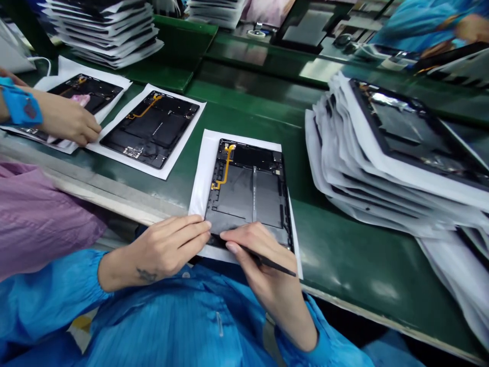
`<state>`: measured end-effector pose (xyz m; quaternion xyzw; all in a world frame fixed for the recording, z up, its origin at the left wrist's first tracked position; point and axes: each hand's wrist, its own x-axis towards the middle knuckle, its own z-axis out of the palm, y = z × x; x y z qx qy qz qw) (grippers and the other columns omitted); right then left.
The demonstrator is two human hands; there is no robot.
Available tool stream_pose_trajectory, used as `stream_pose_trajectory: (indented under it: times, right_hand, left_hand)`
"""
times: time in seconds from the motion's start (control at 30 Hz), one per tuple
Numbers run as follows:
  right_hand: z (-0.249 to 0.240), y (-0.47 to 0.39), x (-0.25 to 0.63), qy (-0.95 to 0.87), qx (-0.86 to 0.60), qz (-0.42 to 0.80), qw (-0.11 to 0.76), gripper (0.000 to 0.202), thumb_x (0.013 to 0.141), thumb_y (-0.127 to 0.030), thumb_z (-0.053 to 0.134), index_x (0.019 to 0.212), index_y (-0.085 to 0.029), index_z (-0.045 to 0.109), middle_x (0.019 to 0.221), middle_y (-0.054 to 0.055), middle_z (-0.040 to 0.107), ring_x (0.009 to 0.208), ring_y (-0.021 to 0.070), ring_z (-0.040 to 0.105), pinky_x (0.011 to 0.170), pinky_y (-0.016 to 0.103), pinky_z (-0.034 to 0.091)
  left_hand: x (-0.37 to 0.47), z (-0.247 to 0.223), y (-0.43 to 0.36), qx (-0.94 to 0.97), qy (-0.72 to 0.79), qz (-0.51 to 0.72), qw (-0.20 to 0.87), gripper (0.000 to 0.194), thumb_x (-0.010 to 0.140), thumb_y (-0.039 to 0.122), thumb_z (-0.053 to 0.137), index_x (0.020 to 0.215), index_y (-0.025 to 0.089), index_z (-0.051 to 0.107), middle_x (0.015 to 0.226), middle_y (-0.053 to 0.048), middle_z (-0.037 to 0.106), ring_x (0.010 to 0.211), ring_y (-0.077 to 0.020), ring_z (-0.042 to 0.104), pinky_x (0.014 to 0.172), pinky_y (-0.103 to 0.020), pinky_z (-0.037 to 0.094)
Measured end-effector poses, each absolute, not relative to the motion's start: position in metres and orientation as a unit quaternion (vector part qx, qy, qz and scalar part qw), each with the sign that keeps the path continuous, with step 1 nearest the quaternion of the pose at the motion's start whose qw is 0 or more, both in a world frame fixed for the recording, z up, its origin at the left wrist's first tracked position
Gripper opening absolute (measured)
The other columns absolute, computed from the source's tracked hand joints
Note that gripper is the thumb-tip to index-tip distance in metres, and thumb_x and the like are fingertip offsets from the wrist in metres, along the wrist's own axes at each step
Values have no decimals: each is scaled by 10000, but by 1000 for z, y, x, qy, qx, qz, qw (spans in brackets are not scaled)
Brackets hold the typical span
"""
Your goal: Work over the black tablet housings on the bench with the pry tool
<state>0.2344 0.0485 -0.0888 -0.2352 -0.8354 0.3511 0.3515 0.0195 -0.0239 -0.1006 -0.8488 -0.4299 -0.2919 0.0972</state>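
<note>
An opened tablet (237, 196), its black insides and an orange flex cable (228, 168) showing, lies on a white sheet (198, 178) in front of me. My left hand (168, 247) rests at its lower left corner, fingers stretched out and close together, fingertips touching the edge; the thumb is hidden. In my right hand (263, 255) are slim black tweezers (269, 262), held like a pen between thumb and forefinger. Their tip is down at the tablet's near edge, close to my left fingertips. The exact contact spot is covered by my fingers.
A second opened tablet (153, 127) lies to the left. Beyond it, a co-worker's hand (71, 120) with a blue wristband reaches over another tablet (105, 92). Layered stacks stand at right (344, 153) and back left (110, 30). Another person's blue sleeve (412, 25) shows across the green bench (344, 265).
</note>
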Motion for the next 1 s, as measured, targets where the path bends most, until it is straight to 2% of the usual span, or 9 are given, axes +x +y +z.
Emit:
stream_pose_trajectory:
  times: [0.27,0.43,0.6,0.77,1.0]
  right_hand:
    - [-85,50,238,-850,-229,336,335,154,959,-74,595,1025,-197,661,876,15,687,816,154,590,737,307,486]
    - [-82,50,261,-839,-286,295,358,170,940,-70,601,971,-217,680,845,22,697,797,175,641,718,315,511]
    - [-84,37,266,-845,-284,269,365,225,931,-41,592,1040,-224,664,884,29,705,859,193,664,810,352,541]
    - [-89,30,264,-863,-273,235,354,283,926,-1,573,1123,-197,628,951,56,692,915,189,647,875,369,531]
    - [-91,21,268,-902,-257,167,303,310,917,-61,602,1193,-197,639,930,72,697,935,234,647,897,424,577]
  left_hand:
    - [16,-99,-22,-854,-428,-287,75,303,962,3,422,1151,70,648,1193,-119,734,1147,-230,683,997,-350,595]
    - [20,-94,-22,-854,-432,-275,97,322,972,13,385,1109,79,669,1144,-111,749,1109,-224,693,918,-335,612]
    - [31,-85,-16,-855,-433,-251,137,300,969,28,397,977,80,692,1011,-107,760,952,-235,709,799,-356,585]
    - [44,-90,-9,-861,-419,-253,135,277,999,76,410,1119,55,659,988,-124,738,918,-224,680,790,-342,548]
    - [51,-96,-10,-857,-424,-234,175,220,996,112,480,1113,60,660,941,-115,724,871,-231,669,752,-355,518]
